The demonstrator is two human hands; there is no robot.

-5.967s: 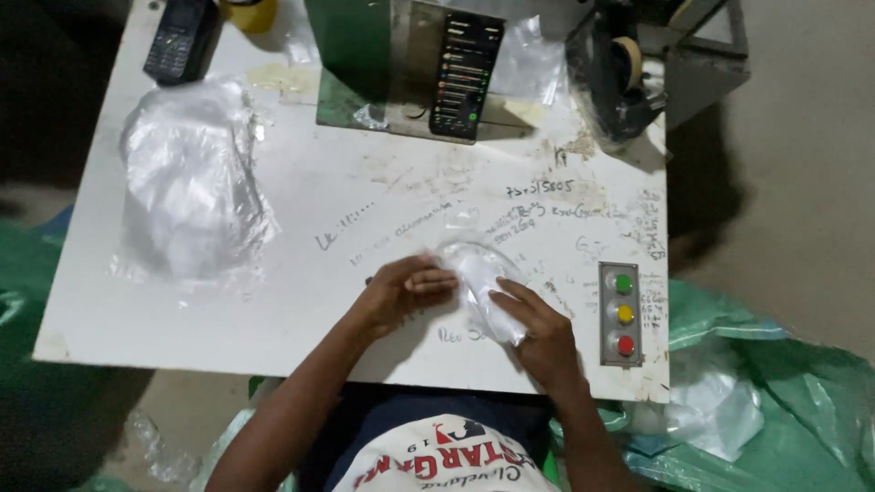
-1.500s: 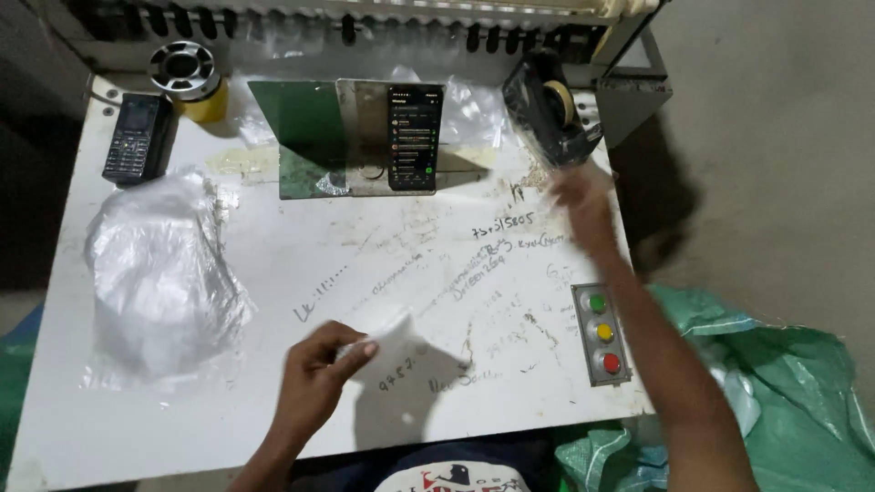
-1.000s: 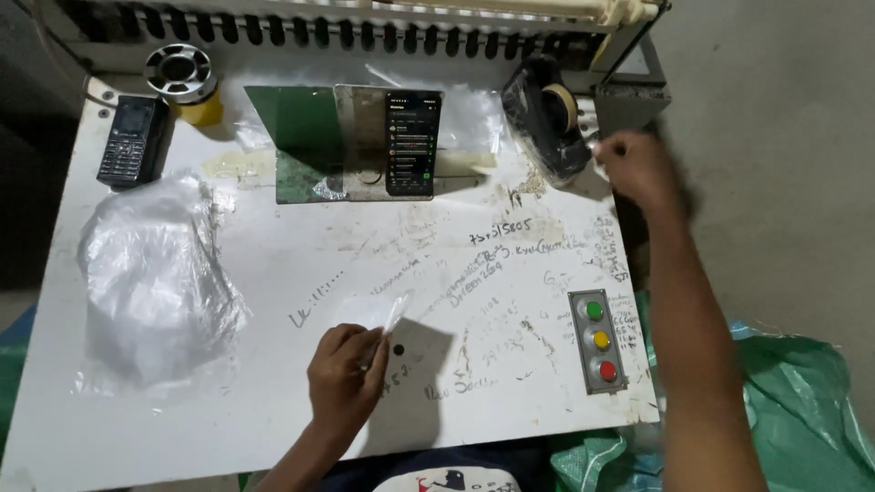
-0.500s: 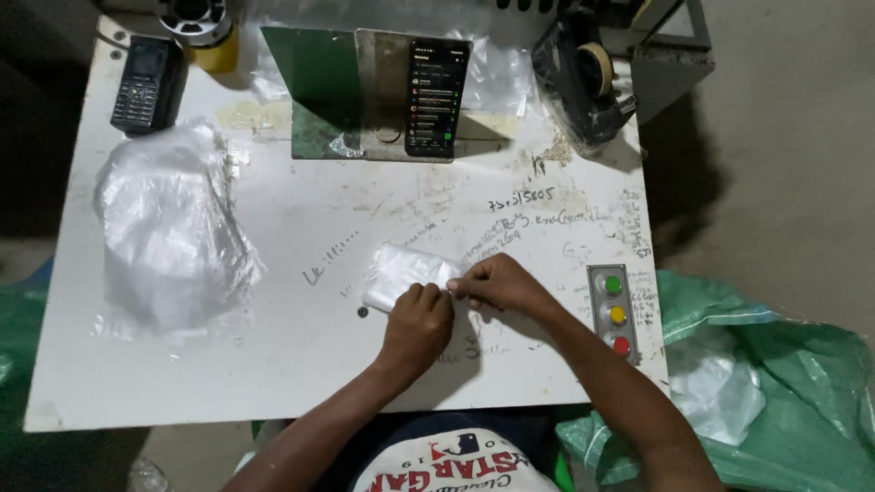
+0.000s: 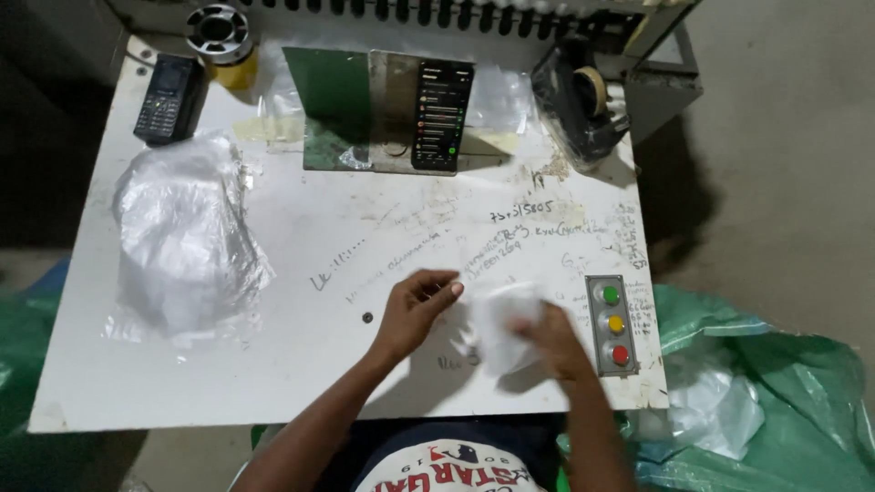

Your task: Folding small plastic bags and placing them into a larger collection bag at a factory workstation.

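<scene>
Right hand [image 5: 553, 339] fingers grip clear packet [image 5: 499, 328] | left hand [image 5: 415, 310] just beside

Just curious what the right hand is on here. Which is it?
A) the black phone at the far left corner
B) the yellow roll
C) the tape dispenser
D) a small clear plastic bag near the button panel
D: the right hand grips the small clear plastic bag just left of the button panel.

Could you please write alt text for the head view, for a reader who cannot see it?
A person's right hand presses a small clear plastic packet on a scribbled white table; the left hand hovers beside it. A heap of plastic bags lies left.
</scene>
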